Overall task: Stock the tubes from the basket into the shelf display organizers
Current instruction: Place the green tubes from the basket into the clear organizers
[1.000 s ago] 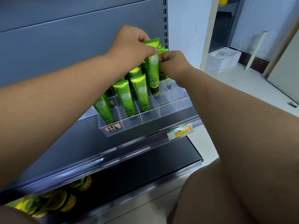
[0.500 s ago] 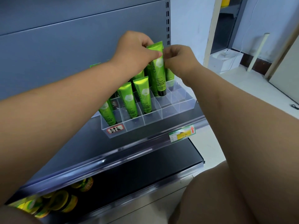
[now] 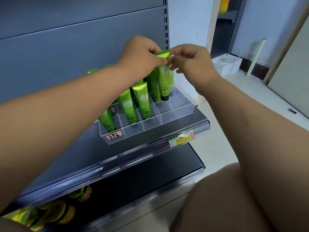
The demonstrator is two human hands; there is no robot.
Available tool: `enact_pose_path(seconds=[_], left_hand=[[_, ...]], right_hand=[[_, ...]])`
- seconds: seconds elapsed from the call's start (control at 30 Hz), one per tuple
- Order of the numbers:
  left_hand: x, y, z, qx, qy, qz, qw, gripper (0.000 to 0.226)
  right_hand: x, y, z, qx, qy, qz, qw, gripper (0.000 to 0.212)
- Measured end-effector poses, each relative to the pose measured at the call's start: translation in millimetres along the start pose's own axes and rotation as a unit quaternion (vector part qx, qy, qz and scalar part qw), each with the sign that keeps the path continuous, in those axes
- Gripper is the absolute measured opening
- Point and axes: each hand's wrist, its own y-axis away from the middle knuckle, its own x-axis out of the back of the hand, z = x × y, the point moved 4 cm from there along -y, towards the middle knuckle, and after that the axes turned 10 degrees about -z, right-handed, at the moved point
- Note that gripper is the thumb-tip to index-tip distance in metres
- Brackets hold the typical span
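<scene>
Organizer (image 3: 168, 118) compartments with upright green tubes (image 3: 143, 102), left hand (image 3: 140, 51) and right hand (image 3: 192, 62) fingers (image 3: 179, 51) pinching one tube (image 3: 163, 76) top

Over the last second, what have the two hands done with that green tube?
The right hand came up from the rear tubes to pinch the top edge of the green tube. The left hand kept its grip there; the tube stayed upright, cap down in the clear organizer.

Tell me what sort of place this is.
Most likely a small retail shop: a grey metal shelf carries a price tag in its clear front rail, and a clear organizer with a handwritten label holds rows of identical green tubes.
</scene>
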Motion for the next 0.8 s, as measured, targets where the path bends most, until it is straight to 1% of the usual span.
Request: enact_pose_path(seconds=[0.07,0.17,0.3,0.43,0.63,0.8], left_hand=[[-2.3,-0.3,0.6,0.004,0.007,-0.01,1.0,0.016],[-6.9,1.9,-0.9,0.006,-0.01,-0.02,1.0,0.02],[-5.6,5.8,-0.8,0.0,-0.057,-0.028,0.998,0.016],[-3.6,4.8,-0.3,0.011,-0.088,-0.047,0.995,0.012],[-7.4,5.6,-0.8,0.005,-0.138,-0.056,0.989,0.006],[-12.0,7.1,-2.1,-0.002,-0.211,-0.077,0.974,0.008]], right_hand=[[0.5,0.3,-0.6,0.002,-0.007,0.003,1.0,0.014],[0.2,-0.1,4.4,-0.01,0.015,0.002,1.0,0.012],[0.4,0.8,9.3,-0.027,0.028,-0.004,0.999,0.013],[-3.1,2.7,8.9,-0.03,0.045,-0.017,0.998,0.014],[-4.8,1.7,16.9,-0.039,0.052,-0.031,0.997,0.011],[-10.7,-0.4,27.0,-0.051,0.064,-0.051,0.995,0.01]])
